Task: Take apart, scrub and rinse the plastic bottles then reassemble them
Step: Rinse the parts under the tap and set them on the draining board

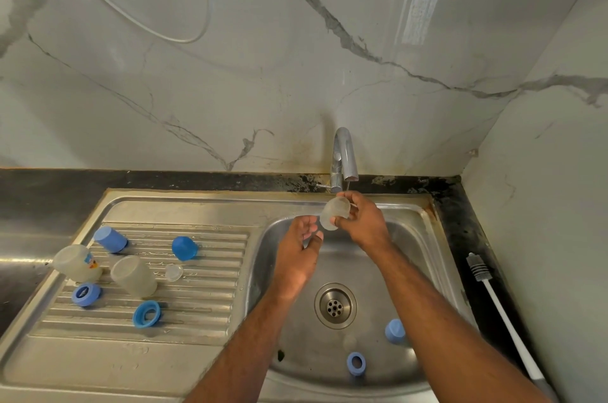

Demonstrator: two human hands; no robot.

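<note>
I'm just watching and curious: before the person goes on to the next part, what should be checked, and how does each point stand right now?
1. Grip on the clear bottle: the right hand grips it under the tap. Ok.
2. Water running: a thin stream seems to fall from the spout. Cannot tell for sure.
3. Left hand free to help: open, holding nothing. Ok.
4. Bottle rinsed clean inside: too blurred to judge. Cannot tell.
5. Parts left in the sink: a blue cap and a blue ring lie there. Not ok.
6. Brush at hand: on the counter, right of the sink. Ok.

Three clear bottles [335, 212], three caps [111, 239], three rings [146, 313], one brush [503, 313].
</note>
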